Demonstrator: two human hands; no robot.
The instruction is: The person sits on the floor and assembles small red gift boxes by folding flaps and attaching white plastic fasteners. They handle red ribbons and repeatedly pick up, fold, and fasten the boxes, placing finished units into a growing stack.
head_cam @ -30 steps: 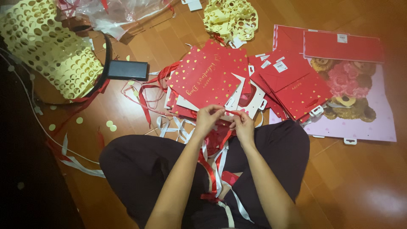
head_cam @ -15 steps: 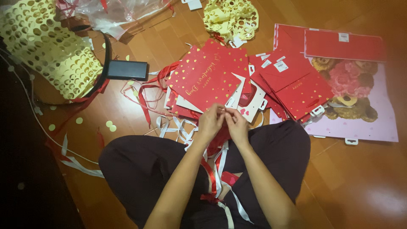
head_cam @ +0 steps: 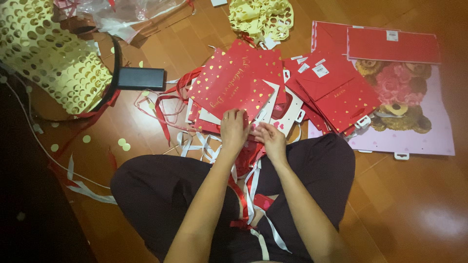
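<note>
Person's body, head view. Both forearms bare from elbow to wrist; no sleeves, watch or rings seen. Left hand (head_cam: 233,129) and right hand (head_cam: 271,141) bare, no gloves. Legs in dark, plain trousers (head_cam: 161,190), colour near black-maroon in low light, loose cloth, soft folds just below the hands. Feet hidden.

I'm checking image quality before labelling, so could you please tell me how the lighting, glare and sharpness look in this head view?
Head view: dim, warm light; the left edge falls into near-black shadow; a soft glare patch sits on the wooden floor at lower right; the left hand and right hand are slightly soft, while the red gift bags read fairly sharp; the pink bear bag looks muted.
</note>
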